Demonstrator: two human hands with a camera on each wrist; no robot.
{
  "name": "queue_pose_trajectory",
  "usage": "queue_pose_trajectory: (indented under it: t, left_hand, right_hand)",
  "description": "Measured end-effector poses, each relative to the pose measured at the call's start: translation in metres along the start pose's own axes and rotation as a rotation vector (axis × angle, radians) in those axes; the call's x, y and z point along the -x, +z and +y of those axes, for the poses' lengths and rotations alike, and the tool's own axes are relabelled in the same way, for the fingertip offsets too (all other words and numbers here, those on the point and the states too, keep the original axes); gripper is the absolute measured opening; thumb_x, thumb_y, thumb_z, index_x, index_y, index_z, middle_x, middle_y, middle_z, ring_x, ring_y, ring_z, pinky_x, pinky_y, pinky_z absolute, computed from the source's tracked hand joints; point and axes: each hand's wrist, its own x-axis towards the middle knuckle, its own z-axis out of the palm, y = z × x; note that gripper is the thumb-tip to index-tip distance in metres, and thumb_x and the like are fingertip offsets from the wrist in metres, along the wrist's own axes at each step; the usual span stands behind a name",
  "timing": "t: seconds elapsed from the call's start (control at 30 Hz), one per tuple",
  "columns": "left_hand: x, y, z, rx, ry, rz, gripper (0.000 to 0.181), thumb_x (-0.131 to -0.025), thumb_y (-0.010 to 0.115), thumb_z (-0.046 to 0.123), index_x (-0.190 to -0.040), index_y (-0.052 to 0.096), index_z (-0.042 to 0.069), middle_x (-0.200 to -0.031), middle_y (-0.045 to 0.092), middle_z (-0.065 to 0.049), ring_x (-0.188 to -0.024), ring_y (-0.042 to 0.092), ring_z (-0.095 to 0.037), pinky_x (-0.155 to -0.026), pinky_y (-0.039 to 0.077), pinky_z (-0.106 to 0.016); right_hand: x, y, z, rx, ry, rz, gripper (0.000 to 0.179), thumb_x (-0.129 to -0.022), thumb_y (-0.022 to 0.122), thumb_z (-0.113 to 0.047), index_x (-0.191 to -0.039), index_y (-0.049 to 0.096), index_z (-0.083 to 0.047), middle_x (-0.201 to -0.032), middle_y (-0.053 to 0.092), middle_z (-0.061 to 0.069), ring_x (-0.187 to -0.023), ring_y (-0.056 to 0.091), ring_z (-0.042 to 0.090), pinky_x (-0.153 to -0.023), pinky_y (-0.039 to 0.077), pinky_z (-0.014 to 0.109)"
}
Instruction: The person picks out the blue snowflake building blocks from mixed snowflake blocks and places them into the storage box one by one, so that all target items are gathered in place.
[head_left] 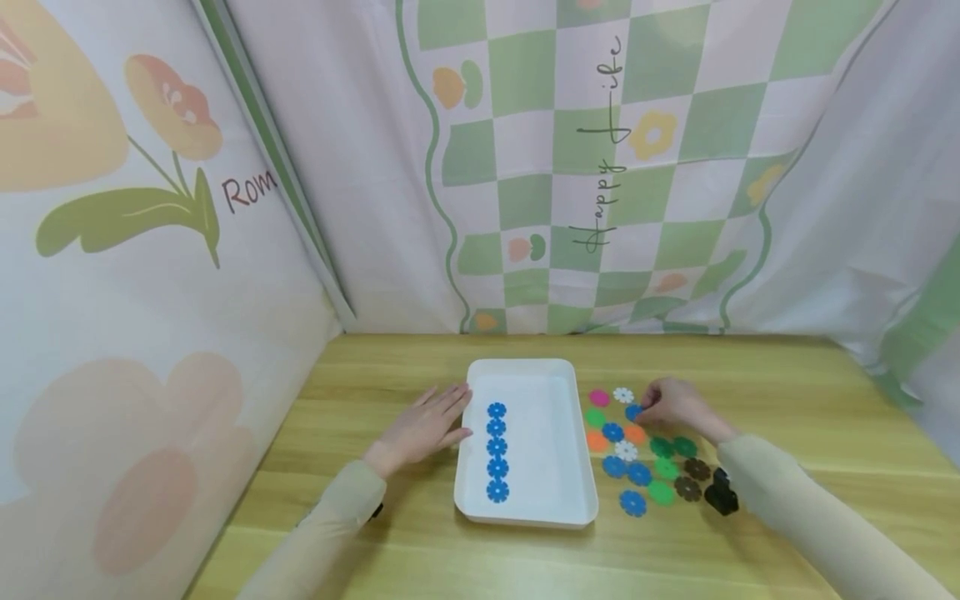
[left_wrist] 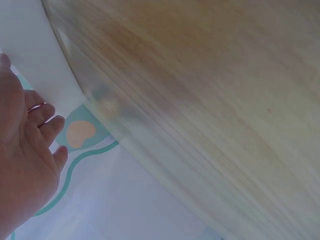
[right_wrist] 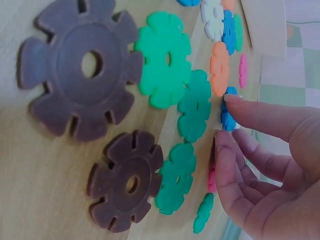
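A white tray [head_left: 536,442] lies on the table with several blue notched discs [head_left: 497,447] in an upright column at its left side. My left hand [head_left: 423,429] rests against the tray's left rim, its fingers extended; the left wrist view also shows this hand [left_wrist: 30,135] at the tray edge. Right of the tray, my right hand [head_left: 678,406] pinches a blue notched disc [head_left: 633,412] between thumb and fingers. In the right wrist view, the thumb of my right hand [right_wrist: 270,155] overlaps that blue disc [right_wrist: 228,120], at table level.
Loose notched discs lie about the right hand: blue [head_left: 633,502], orange [head_left: 597,441], white [head_left: 623,395], pink [head_left: 599,398], green [head_left: 662,492] and brown [head_left: 687,488]. A black wrist device [head_left: 722,493] is by the right sleeve. A patterned curtain [head_left: 525,292] hangs behind the table.
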Motion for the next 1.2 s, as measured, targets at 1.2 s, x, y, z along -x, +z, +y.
queue_pose_trajectory:
  t: [1.2]
  left_hand:
    - [0.001, -0.001, 0.002, 0.014, 0.003, 0.016, 0.069, -0.105, 0.036, 0.052, -0.156, 0.028, 0.007, -0.165, 0.026, -0.008, -0.152, 0.029, -0.026, -0.126, 0.023, -0.048]
  right_hand:
    - [-0.001, -0.004, -0.008, -0.083, -0.038, -0.034, 0.018, -0.086, 0.067, -0.002, -0.099, 0.062, 0.009, -0.091, 0.066, 0.019, -0.079, 0.063, 0.020, -0.067, 0.057, 0.033]
